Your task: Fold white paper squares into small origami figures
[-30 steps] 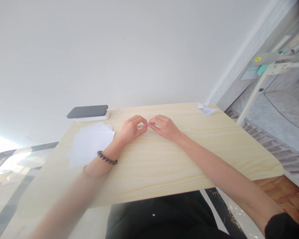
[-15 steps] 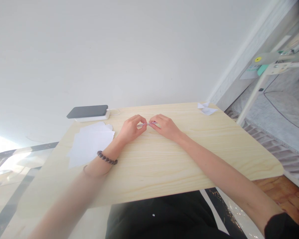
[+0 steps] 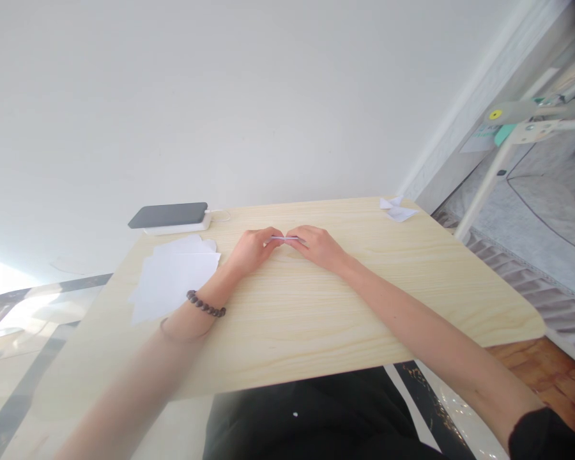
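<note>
A small folded piece of white paper (image 3: 284, 238), seen nearly edge-on, is pinched between both hands above the middle of the table. My left hand (image 3: 255, 248), with a dark bead bracelet (image 3: 206, 304) on its wrist, grips the paper's left end between thumb and fingers. On the other end, my right hand (image 3: 317, 245) pinches it the same way. The fingertips of the two hands almost meet, and the fingers cover most of the paper, so its full shape is hidden.
Loose white paper sheets (image 3: 175, 281) lie left of my left hand. Behind them a dark phone (image 3: 168, 215) rests on a white block (image 3: 200, 223) with a cable. Folded paper pieces (image 3: 398, 211) sit at the table's (image 3: 354, 338) far right corner. A wall rises behind.
Both hands have lowered slightly, and their curled fingers have flattened along the paper. The paper shows as a straighter, more level edge. Other objects have stayed where they were.
</note>
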`<state>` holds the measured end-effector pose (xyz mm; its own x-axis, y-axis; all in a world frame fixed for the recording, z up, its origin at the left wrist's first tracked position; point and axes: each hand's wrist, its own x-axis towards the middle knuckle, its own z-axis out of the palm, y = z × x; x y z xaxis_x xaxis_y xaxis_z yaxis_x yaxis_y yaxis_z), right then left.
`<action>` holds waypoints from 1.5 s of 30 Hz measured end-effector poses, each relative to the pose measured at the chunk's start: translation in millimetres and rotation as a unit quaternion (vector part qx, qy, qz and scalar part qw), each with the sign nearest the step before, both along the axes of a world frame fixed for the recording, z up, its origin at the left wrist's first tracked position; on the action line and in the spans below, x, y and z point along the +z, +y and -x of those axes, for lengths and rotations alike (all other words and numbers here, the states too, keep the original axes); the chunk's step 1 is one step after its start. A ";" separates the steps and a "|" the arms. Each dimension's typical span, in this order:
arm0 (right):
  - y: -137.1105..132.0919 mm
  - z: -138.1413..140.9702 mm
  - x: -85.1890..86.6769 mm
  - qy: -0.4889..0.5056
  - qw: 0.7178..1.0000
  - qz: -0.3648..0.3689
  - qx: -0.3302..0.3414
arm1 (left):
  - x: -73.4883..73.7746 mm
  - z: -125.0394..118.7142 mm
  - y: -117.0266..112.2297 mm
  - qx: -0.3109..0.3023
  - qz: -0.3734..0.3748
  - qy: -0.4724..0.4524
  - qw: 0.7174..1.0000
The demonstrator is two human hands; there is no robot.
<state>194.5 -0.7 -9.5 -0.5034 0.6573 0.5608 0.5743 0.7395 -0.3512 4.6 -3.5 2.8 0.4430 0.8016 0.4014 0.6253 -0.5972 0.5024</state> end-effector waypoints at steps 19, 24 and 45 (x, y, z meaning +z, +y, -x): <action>3.8 -2.1 0.1 0.123 0.981 0.146 -0.036 | -3.3 -3.0 0.3 -0.002 0.127 -0.092 0.988; 4.2 -4.6 3.5 0.136 0.977 0.161 -0.042 | -1.7 -2.7 0.9 -0.022 0.170 -0.109 0.979; 14.6 -15.0 0.5 0.198 0.927 0.318 0.008 | 4.5 -3.4 6.0 0.113 0.193 -0.143 0.964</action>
